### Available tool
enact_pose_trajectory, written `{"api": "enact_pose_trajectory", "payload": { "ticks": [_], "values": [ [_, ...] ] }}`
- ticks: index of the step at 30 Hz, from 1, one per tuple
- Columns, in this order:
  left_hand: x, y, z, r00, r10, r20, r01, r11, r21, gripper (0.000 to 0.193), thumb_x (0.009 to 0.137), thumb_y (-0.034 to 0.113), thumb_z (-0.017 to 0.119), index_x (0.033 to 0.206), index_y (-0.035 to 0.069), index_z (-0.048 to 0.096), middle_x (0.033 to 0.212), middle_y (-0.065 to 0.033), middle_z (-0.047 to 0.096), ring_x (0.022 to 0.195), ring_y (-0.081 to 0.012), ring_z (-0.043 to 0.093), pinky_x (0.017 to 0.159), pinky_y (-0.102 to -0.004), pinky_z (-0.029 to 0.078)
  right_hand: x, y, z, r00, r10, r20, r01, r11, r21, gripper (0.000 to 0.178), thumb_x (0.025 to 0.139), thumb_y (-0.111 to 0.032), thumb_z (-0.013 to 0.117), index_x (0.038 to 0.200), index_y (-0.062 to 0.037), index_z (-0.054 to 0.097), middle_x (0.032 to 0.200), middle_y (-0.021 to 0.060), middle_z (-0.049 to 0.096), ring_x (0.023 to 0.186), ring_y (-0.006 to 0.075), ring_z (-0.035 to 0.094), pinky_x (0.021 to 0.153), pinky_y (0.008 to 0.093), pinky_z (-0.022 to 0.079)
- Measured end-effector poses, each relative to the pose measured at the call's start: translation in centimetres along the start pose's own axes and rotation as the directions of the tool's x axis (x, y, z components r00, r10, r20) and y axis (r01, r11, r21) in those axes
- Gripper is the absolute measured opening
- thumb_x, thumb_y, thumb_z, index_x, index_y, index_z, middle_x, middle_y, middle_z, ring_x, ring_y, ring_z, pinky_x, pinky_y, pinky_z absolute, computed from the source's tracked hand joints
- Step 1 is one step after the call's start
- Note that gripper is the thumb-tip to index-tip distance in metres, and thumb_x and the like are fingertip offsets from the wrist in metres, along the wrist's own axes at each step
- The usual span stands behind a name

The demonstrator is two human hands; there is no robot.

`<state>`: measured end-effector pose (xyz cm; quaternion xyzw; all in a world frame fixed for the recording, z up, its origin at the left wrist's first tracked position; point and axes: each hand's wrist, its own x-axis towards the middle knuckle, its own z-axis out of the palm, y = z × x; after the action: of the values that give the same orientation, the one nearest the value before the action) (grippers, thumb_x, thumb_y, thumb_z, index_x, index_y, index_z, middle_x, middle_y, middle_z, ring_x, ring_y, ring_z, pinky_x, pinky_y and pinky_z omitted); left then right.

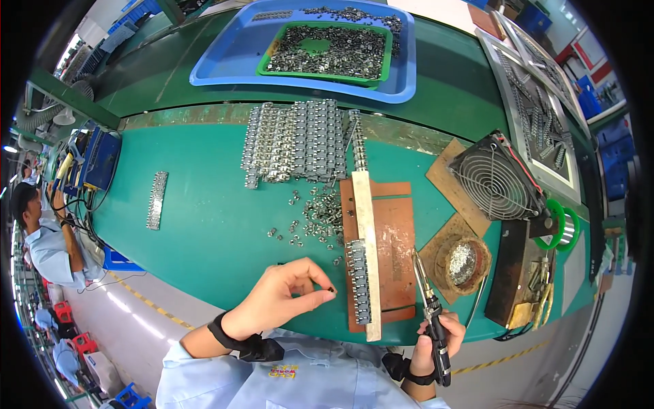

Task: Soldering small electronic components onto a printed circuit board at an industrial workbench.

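both hands loaded: soldering iron (433,313), small dark part (331,290)

right hand (452,332) closed around the handle; long axis runs away from the wearer, tip slightly leftward, near the right edge of the brown board (396,273). left hand (283,296) pinches the part, left of the metal strip (359,281).

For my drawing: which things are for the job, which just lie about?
Seemingly for the job:
black soldering iron
tiny dark piece, left hand
grey segmented metal strip
long pale bar

Probably lying about:
lone silver segmented strip
thin silver rod
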<state>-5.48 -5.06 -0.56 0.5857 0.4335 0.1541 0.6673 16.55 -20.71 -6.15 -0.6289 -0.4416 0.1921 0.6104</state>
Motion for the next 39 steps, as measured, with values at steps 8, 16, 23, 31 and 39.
{"api": "enact_pose_trajectory", "payload": {
  "ticks": [8, 16, 23, 31, 39],
  "values": [
    [2.0, 0.2, 1.1, 0.994, -0.074, 0.076, 0.095, 0.94, -0.326, 0.017, 0.079, -0.004, 0.058, 0.087, 0.005, 0.045, 0.083, -0.0031, 0.058, 0.075, -0.0068, 0.056, 0.057, -0.0191, 0.042, 0.3, 0.0, -0.2, 1.0, -0.022, 0.009, 0.022, 1.0, 0.01, 0.046, 0.072, -0.034, 0.066, 0.1, -0.0046, 0.043, 0.073, 0.0061, 0.043, 0.062, 0.0133, 0.044, 0.056, 0.0237, 0.036],
    [2.7, 0.5, 1.3, 0.995, -0.056, 0.087, 0.076, 0.965, -0.251, 0.02, 0.079, -0.004, 0.058, 0.085, 0.006, 0.041, 0.082, -0.0036, 0.058, 0.073, -0.0076, 0.055, 0.058, -0.0199, 0.043, 0.7, 0.2, -0.3, 0.997, -0.081, -0.009, 0.082, 0.995, 0.05, 0.041, 0.07, -0.026, 0.07, 0.096, -0.0036, 0.047, 0.069, 0.0073, 0.048, 0.06, 0.0195, 0.045, 0.059, 0.0323, 0.04],
    [2.8, 0.6, 1.2, 0.986, -0.084, 0.141, 0.121, 0.953, -0.278, 0.01, 0.082, 0.002, 0.057, 0.086, 0.003, 0.048, 0.081, -0.0041, 0.059, 0.068, -0.0065, 0.054, 0.057, -0.0198, 0.043, 0.7, 0.2, -0.4, 0.997, -0.076, 0.0, 0.076, 0.996, 0.056, 0.041, 0.07, -0.026, 0.07, 0.096, -0.0039, 0.047, 0.069, 0.0075, 0.048, 0.06, 0.0199, 0.045, 0.057, 0.0318, 0.04],
    [2.6, 0.5, 1.0, 0.972, -0.098, 0.211, 0.137, 0.974, -0.18, 0.013, 0.087, 0.012, 0.051, 0.087, -0.001, 0.055, 0.082, -0.0066, 0.062, 0.065, -0.0064, 0.052, 0.057, -0.0205, 0.043, 0.6, 0.0, -0.3, 0.999, -0.033, -0.006, 0.033, 0.997, 0.064, 0.041, 0.07, -0.026, 0.07, 0.096, -0.004, 0.047, 0.07, 0.0075, 0.049, 0.063, 0.0195, 0.046, 0.057, 0.0307, 0.04],
    [2.6, 0.2, 0.8, 0.967, -0.079, 0.244, 0.139, 0.96, -0.242, 0.013, 0.088, 0.011, 0.05, 0.09, -0.001, 0.055, 0.085, -0.0067, 0.062, 0.066, -0.0068, 0.052, 0.058, -0.0207, 0.043, 1.4, -2.7, -0.1, 0.983, 0.179, -0.04, -0.169, 0.968, 0.186, 0.05, 0.068, -0.036, 0.07, 0.096, -0.0033, 0.044, 0.066, 0.0046, 0.045, 0.055, 0.0126, 0.043, 0.055, 0.0252, 0.035]
  ]
}}
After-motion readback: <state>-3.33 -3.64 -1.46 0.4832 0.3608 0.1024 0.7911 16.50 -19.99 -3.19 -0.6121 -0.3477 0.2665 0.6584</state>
